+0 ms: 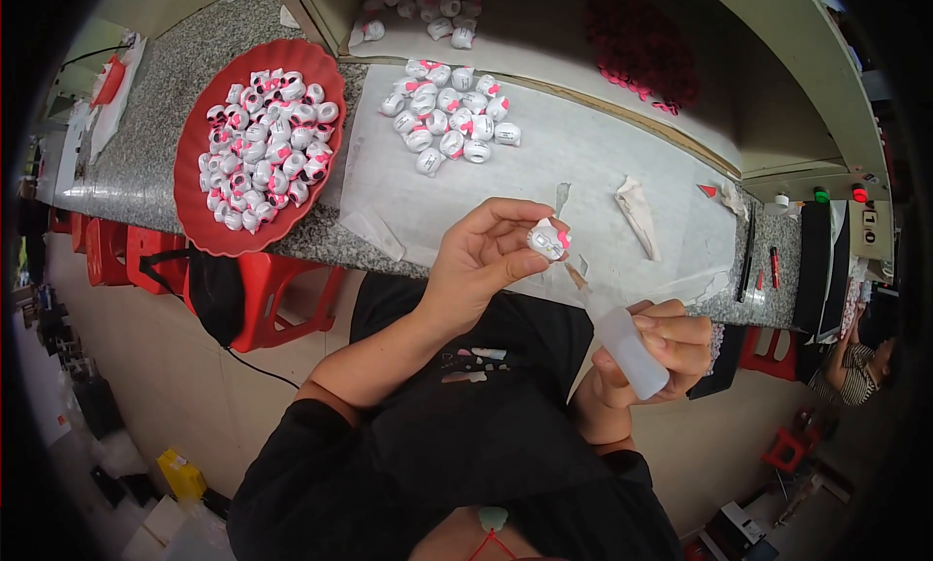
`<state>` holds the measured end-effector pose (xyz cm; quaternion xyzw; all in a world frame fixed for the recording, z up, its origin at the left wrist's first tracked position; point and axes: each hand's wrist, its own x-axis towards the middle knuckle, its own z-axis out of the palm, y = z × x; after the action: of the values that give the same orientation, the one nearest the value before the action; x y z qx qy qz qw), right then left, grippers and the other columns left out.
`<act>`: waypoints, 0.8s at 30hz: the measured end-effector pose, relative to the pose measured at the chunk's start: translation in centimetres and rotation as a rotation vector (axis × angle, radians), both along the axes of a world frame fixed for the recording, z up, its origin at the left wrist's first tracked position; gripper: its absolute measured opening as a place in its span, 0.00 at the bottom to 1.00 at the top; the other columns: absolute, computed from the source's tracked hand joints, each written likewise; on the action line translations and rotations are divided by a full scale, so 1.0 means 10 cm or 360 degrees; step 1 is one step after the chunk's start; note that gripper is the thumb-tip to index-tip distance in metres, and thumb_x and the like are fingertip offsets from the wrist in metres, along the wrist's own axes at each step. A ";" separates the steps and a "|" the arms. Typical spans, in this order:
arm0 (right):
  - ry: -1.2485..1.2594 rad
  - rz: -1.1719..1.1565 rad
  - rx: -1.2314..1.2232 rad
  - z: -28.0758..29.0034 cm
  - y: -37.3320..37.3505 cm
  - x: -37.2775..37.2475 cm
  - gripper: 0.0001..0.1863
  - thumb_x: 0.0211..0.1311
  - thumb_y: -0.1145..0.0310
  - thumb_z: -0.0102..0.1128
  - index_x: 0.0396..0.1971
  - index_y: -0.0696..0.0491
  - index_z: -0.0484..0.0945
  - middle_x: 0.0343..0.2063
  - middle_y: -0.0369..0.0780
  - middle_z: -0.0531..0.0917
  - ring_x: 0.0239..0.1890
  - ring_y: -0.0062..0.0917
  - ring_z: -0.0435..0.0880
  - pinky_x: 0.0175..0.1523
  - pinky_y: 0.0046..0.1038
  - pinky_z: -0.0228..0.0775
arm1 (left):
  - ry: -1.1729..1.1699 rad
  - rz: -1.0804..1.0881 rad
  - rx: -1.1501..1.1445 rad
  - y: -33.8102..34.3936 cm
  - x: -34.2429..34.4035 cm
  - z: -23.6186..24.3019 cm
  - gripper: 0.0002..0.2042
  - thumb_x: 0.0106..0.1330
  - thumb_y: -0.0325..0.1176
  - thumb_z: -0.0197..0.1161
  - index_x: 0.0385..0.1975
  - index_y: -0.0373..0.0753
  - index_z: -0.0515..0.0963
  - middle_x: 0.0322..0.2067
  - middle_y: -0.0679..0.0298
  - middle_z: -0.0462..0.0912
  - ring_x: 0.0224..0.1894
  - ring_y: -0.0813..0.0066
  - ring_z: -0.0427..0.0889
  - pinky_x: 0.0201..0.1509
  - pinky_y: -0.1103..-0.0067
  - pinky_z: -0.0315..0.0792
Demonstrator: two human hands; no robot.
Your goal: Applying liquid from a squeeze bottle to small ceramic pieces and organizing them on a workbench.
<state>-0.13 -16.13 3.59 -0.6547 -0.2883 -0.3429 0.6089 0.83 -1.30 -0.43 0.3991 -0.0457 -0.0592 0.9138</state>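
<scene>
My left hand (471,274) pinches a small white cat-head figure (548,238) with a pink bow between thumb and fingers. My right hand (680,342) grips a translucent white squeeze bottle (632,357), its narrow tip angled up toward the figure; I cannot tell whether they touch. Both are over a white paper sheet (573,163) on the speckled counter (136,172). Beyond my hands several similar figures (447,114) are spread on the sheet, and a crumpled tissue (637,216) lies at the right. A red scalloped tray (190,192) at the left holds several more figures.
A shelf (544,17) behind bears white figures and pink pieces (641,46). A switch box (865,231) and red marker (775,274) are at right. Red stools (272,299) and a black bag (214,299) are below left. A co-worker (855,372) in stripes is at far right.
</scene>
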 end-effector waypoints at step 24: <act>0.0419 -0.0033 -0.0192 0.04 -0.21 0.22 0.20 0.33 0.81 0.61 0.29 0.57 0.62 0.26 0.42 0.69 0.22 0.23 0.70 0.24 0.20 0.67 | -0.0094 0.0398 0.0459 0.24 0.07 0.04 0.16 0.50 0.18 0.55 0.41 0.31 0.65 0.41 0.55 0.71 0.42 0.72 0.72 0.47 0.78 0.66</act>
<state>2.07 -18.27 3.99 -0.7323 -0.2194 -0.2424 0.5974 1.53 1.09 -0.02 0.5301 -0.0136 0.0605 0.8457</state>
